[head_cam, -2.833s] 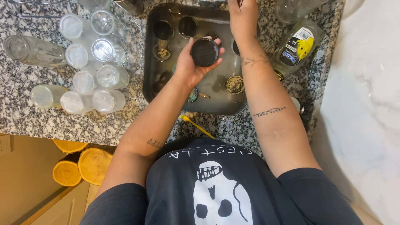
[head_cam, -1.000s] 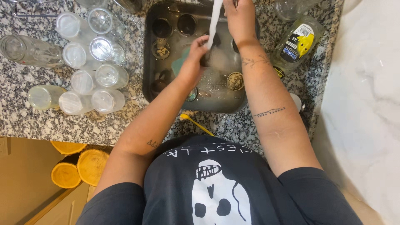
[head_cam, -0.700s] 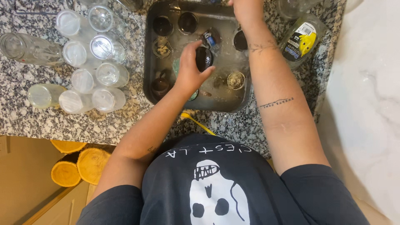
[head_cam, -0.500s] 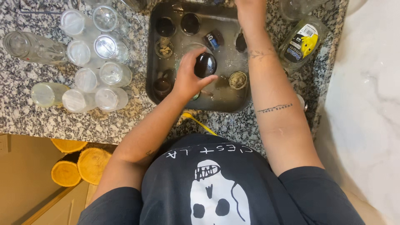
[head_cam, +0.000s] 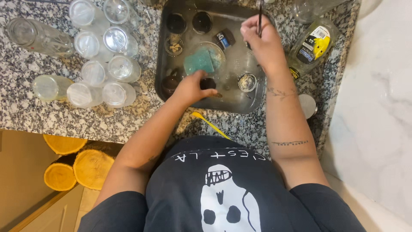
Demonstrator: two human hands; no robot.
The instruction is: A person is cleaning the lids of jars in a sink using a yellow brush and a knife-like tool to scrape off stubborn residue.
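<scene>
Left hand point(head_cam: 189, 88) is grasping a small dark jar point(head_cam: 208, 83) in the sink point(head_cam: 161, 56); right hand point(head_cam: 264, 43) fingers are pinching a thin brush point(head_cam: 259, 19). Steady grip advisable.

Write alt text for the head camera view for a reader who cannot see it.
Seen from above, a person's left hand grips a small dark jar in a wet metal tray, while the right hand holds a thin rod. A teal sponge lies in the tray; clear glass jars crowd the granite counter.
</scene>
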